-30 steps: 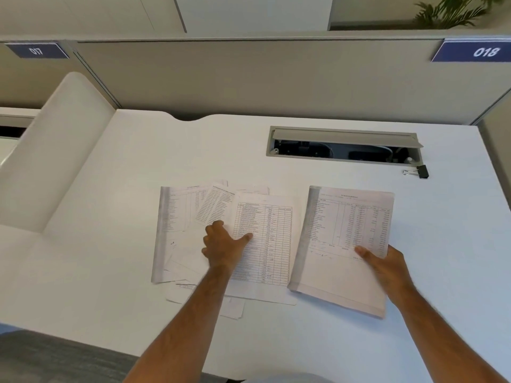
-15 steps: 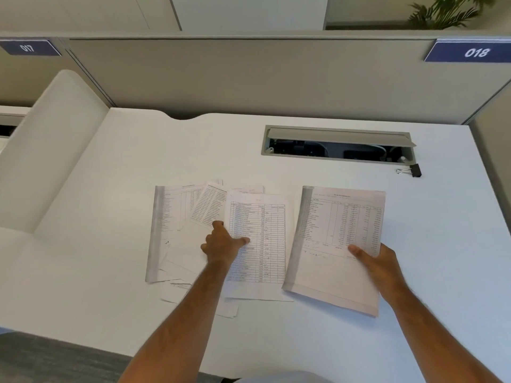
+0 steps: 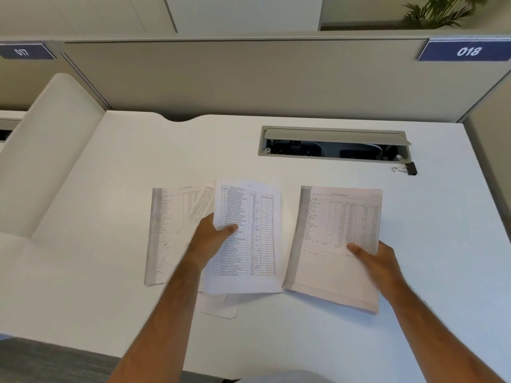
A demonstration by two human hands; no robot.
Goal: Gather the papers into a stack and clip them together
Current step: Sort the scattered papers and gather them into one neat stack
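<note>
on the left of the tabletop (image 3: 276, 161) loose sheets (image 3: 168, 217) lie fanned. the left hand (image 3: 213, 237) pinches the middle sheet (image 3: 246, 233), thumb on top; the right hand (image 3: 376, 257) grips the right bundle (image 3: 337, 239) likewise. gathering is under way, i judge. next, merge the piles squarely, then fetch the binder clip (image 3: 406, 168) (far right, untouched).

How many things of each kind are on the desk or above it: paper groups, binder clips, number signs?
Paper groups: 2, left pile and right sheet
Binder clips: 1
Number signs: 2, 017 and 018
Total: 5
</note>
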